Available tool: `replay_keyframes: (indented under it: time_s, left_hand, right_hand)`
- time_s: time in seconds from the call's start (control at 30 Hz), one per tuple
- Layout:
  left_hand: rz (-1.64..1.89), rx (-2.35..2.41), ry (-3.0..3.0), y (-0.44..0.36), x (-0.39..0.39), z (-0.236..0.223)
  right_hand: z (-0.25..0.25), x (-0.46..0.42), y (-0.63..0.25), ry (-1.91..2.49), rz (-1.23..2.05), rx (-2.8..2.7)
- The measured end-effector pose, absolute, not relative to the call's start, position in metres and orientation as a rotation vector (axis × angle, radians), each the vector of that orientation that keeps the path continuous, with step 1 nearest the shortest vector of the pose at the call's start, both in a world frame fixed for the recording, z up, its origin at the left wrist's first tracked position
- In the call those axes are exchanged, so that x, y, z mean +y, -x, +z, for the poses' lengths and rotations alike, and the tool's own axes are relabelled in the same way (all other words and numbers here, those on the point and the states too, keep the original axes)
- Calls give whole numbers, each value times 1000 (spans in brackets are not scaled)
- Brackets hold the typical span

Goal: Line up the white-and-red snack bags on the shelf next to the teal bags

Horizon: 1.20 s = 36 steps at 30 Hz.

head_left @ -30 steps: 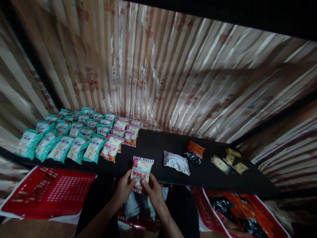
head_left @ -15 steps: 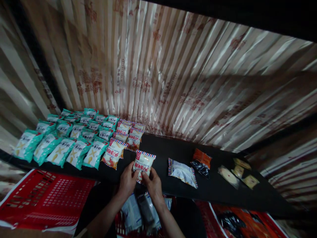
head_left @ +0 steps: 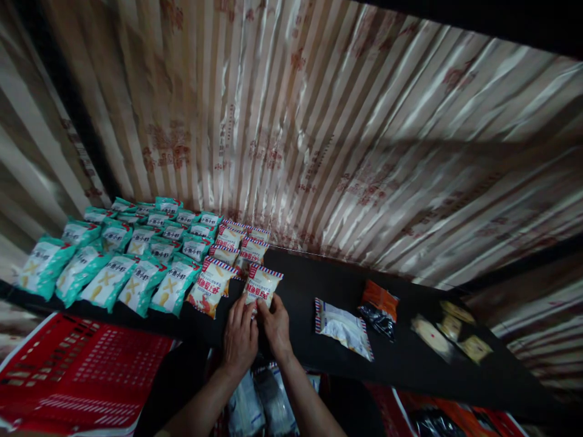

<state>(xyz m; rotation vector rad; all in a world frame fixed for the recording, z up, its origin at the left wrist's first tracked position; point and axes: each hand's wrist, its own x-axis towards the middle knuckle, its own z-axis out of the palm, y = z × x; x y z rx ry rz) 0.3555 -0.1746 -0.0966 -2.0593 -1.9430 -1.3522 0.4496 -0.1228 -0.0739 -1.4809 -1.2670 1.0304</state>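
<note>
Between both hands a white snack bag [head_left: 263, 284] with a striped top edge and red lettering stands on the black shelf [head_left: 300, 267]. My left hand [head_left: 241, 331] grips its lower left side, and my right hand [head_left: 274, 325] pinches its lower right, thumb on the front. Just left of it is a matching snack bag [head_left: 209, 288] at the front of a short row. Several more of the same kind [head_left: 252, 252] stand behind. Farther left, teal and white snack bags [head_left: 107, 280] fill several rows.
To the right lie a pale bag face down [head_left: 344, 328], an orange and black packet [head_left: 379, 308], and small yellowish packets [head_left: 475, 348]. Below the shelf are a red basket [head_left: 91, 370], more bags [head_left: 246, 403] and orange packets [head_left: 449, 413]. Striped sheeting [head_left: 291, 121] hangs behind.
The held bag has moved back and slightly left, toward the bags behind it. Both hands have followed it, and the left hand now lies more over its lower side. The view has shifted slightly.
</note>
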Motion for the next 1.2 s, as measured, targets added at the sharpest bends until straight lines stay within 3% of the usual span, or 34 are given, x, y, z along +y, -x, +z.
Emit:
replay_keyframes:
  time_s: [1.2]
  left_hand:
    - [-1499, -2155, 1963, -353, -157, -95]
  right_hand:
    - [-80, -89, -426, 1435, 1021, -1251]
